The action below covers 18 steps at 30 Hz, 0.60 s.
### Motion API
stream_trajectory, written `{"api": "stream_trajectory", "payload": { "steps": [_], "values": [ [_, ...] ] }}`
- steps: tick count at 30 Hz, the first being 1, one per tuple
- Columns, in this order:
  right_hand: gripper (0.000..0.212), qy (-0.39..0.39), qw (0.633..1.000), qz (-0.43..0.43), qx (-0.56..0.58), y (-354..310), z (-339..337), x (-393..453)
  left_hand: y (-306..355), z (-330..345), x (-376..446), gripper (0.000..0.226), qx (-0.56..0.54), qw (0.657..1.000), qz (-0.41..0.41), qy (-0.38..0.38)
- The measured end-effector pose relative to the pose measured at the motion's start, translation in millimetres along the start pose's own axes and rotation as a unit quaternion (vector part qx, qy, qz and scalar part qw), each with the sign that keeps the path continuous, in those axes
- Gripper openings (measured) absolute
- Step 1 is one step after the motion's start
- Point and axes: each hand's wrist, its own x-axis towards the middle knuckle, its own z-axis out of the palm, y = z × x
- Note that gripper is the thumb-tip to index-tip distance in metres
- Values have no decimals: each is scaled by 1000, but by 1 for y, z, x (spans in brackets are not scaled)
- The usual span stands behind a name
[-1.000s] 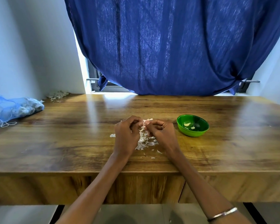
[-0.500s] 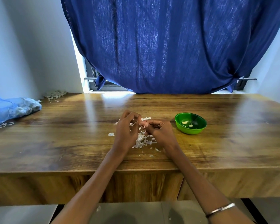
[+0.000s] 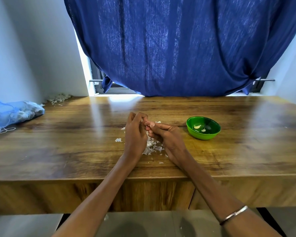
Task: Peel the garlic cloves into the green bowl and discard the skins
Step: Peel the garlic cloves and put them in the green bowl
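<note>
At the bench's far left edge lies a blue net bag [image 3: 15, 111], seemingly the garlic supply, parked well apart from the work so it stays out of the way. Just right of it, in the far left corner against the wall, sits a heap of old skins [image 3: 59, 98], probably dumped there to keep the centre usable.

Near the front edge, about mid-bench, both hands meet over a loose pile of skins [image 3: 152, 145]. Left hand [image 3: 135, 132] has its fingers curled, tips pinching something small at the top; right hand [image 3: 167, 136] is curled too, thumb and fingers closed toward the same spot. What they hold looks like a clove [image 3: 148, 124] with a pale shred sticking out, but it is mostly hidden, so I can't tell how much skin is left on it. Holding it right above the pile makes sense: shreds drop onto one heap, easy to sweep up later. A few stray flakes [image 3: 118, 139] lie just left of the pile and toward the front edge.

Right of the hands, near but apart, stands the green bowl [image 3: 210, 134], with two peeled cloves [image 3: 197, 127] inside. It sits on the right hand's side, close enough for a short drop-off, far enough that skins don't fall in.

Judgement: mid-peel, early in the task, skins not yet discarded. A bangle [image 3: 234, 214] sits on the right wrist.
</note>
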Motion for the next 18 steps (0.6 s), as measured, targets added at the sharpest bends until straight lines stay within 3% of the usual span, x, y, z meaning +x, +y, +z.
{"api": "stream_trajectory", "payload": {
  "steps": [8,18],
  "values": [
    [26,3,999,-17,-51,2,-2,-1,-7,-1,-1,19,15,1000,5,-2],
    [10,56,996,-27,-68,1,-4,0,-1,-12,-6,22,-48,995,-68,63]
  ]
}}
